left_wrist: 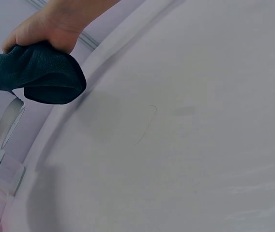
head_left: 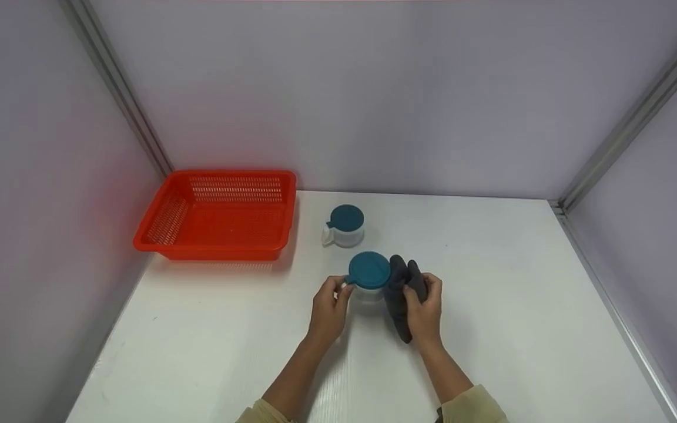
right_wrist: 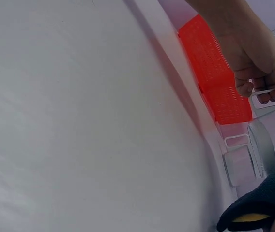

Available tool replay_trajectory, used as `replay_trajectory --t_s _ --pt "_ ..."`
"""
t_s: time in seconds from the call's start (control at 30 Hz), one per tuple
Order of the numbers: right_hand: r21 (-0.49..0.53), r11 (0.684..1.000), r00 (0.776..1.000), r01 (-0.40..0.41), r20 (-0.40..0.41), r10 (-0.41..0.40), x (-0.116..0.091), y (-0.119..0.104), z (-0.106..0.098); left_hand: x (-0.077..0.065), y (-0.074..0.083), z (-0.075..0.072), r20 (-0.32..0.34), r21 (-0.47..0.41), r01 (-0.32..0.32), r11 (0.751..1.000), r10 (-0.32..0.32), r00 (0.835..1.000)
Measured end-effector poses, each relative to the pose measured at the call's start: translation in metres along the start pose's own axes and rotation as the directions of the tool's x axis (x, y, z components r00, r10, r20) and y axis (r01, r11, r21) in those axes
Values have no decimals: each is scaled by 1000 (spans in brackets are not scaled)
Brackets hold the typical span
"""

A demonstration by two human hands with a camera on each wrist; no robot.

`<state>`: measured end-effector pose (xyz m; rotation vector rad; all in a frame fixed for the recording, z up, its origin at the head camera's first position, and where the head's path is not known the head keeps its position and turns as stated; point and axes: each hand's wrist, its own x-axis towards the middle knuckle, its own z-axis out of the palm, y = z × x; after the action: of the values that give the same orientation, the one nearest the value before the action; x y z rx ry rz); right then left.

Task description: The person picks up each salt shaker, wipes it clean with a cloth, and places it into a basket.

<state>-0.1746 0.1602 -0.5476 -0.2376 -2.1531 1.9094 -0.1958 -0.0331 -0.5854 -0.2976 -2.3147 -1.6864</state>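
A clear jar with a teal lid point(head_left: 369, 270) is held above the table, its handle gripped between the thumb and fingers of my left hand point(head_left: 328, 311). In my right hand point(head_left: 426, 311) is a folded dark cloth point(head_left: 397, 302), pressed to the right side of the jar. A patch of yellow shows in a fold of the cloth point(right_wrist: 253, 212) in the right wrist view. The left wrist view catches the right hand point(left_wrist: 55, 29) over the cloth and the jar's clear base point(left_wrist: 9, 121).
Behind the held jar, a second clear jar with a teal lid point(head_left: 347, 218) stands on the white table point(head_left: 509, 305), its handle toward the left. At the back left sits a red plastic basket point(head_left: 221, 255) with slotted sides. Pale walls point(head_left: 385, 106) enclose the table.
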Motion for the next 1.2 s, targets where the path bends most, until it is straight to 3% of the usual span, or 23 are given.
replay_trajectory --t_s 0.1,0.37,0.63,0.8,1.03,1.2 --pt "3 1000 1000 -8 -4 8 3 0 -2 0 -1 0 8 0 10 1000 -10 1000" --pt "0 998 998 -57 -26 57 27 33 -8 -1 2 -2 27 -9 16 1000 -15 1000" --pt "-31 997 995 -76 -62 74 37 34 -13 -1 6 0 48 2 5 1000 -5 999" --pt "-25 991 990 -131 -64 129 41 34 -14 -1 7 0 62 3 -7 1000 7 998" --pt "11 991 990 -131 -56 131 44 31 -15 -3 7 0 88 -12 -87 996 87 992" --pt "-30 993 989 -116 -97 112 48 30 -13 -6 8 1 121 -13 -53 999 54 991"
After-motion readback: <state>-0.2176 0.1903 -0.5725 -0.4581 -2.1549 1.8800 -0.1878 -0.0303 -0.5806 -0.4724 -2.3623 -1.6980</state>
